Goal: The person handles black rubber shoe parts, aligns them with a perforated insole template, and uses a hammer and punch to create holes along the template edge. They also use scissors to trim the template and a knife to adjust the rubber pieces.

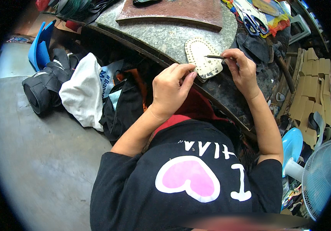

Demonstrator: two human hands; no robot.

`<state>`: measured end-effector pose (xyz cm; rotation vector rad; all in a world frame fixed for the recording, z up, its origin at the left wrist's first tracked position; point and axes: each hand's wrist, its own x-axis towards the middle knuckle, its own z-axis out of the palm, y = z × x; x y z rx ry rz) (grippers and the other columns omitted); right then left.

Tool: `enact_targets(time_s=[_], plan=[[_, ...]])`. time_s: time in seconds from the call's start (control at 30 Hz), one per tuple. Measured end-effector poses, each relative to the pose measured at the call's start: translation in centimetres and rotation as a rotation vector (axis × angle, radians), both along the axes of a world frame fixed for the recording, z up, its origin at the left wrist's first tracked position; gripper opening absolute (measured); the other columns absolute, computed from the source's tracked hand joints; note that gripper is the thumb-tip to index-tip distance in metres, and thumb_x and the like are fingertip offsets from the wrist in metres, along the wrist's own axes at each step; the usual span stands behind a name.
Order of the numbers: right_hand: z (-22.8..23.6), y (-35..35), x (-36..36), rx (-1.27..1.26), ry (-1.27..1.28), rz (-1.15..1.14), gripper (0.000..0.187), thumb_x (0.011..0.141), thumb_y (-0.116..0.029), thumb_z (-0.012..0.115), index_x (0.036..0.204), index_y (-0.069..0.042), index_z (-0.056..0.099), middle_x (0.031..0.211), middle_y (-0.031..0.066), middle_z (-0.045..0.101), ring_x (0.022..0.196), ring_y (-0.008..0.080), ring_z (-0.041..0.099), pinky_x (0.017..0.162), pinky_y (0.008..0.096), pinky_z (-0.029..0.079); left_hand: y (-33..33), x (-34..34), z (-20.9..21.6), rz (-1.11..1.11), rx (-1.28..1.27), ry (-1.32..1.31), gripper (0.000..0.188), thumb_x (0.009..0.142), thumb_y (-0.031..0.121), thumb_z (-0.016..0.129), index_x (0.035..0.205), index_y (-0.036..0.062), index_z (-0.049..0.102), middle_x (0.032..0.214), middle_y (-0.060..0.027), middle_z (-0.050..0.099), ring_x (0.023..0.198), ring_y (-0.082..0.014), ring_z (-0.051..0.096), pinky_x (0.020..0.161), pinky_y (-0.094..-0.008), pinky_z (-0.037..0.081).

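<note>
A cream pattern piece point(200, 49) with a rounded outline lies at the near edge of a grey stone slab point(165, 32). Small dots run along its border, and dark handwriting marks its near end. My left hand point(170, 87) pinches the piece's near left edge between thumb and fingers; what lies under the piece there is hidden. In my right hand point(244, 71) is a slim dark pen-like stick point(214, 57), gripped between thumb and fingers. Its tip points left over the middle of the piece; whether it touches the surface I cannot tell.
A thick reddish-brown board point(169, 13) rests on the slab. Blue-handled scissors point(256, 26), dark material scraps point(252, 48) and a hammer-like tool point(283, 65) lie to the right. Bags and a white cloth point(82, 92) are at left. A fan point(321, 179) stands at lower right.
</note>
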<state>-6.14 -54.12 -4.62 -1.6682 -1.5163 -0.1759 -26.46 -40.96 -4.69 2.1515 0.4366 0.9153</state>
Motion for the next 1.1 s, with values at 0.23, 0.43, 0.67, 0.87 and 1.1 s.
enact_targets(time_s=[0.23,0.43,0.67,0.87,1.1], plan=[[0.1,0.0,-0.3,0.002,0.080,-0.046,0.016,0.089,-0.005,0.067,0.103,-0.007,0.060,0.085,0.0115,0.067,0.071,0.0275,0.068,0.063,0.0338,0.052,-0.3,0.5,0.8,0.021,-0.183,-0.027,0.026,0.084,0.005,0.073,0.109,0.0030,0.066,0.078,-0.0068,0.064,0.056,-0.0127,0.055,0.056,-0.0263,0.048],[2.1,-0.8,1.9,-0.035,-0.054,-0.431,0.010,0.091,-0.018,0.066,0.096,-0.010,0.063,0.087,0.0073,0.067,0.081,0.0268,0.065,0.070,0.0385,0.051,0.4,1.7,1.6,0.011,-0.239,0.004,0.032,0.084,0.001,0.071,0.115,0.0039,0.061,0.079,-0.0049,0.065,0.058,-0.0084,0.054,0.057,-0.0239,0.046],[2.2,-3.7,4.9,-0.422,-0.251,-0.698,0.015,0.088,-0.027,0.068,0.099,-0.017,0.068,0.093,0.0023,0.066,0.093,0.0250,0.062,0.078,0.0382,0.053,1.6,3.2,2.2,-0.061,-0.290,0.013,0.033,0.085,-0.002,0.068,0.117,0.0035,0.060,0.077,-0.0019,0.062,0.059,-0.0052,0.050,0.056,-0.0217,0.043],[2.6,-10.2,10.6,-0.395,-0.392,-0.826,0.038,0.093,-0.039,0.062,0.123,-0.017,0.066,0.115,0.0088,0.066,0.112,0.0314,0.056,0.093,0.0437,0.048,4.1,3.1,3.3,-0.252,-0.341,0.228,0.028,0.087,0.002,0.065,0.115,0.0052,0.065,0.082,-0.0005,0.062,0.071,-0.0080,0.056,0.066,-0.0225,0.044],[-0.9,-16.2,13.9,-0.475,0.006,-0.958,0.047,0.096,-0.041,0.061,0.135,-0.014,0.058,0.111,0.0129,0.068,0.099,0.0311,0.064,0.087,0.0384,0.050,4.3,3.7,2.6,-0.017,0.586,0.215,0.010,0.075,0.008,0.071,0.083,0.0145,0.070,0.094,-0.0012,0.064,0.094,-0.0254,0.057,0.077,-0.0357,0.050]])
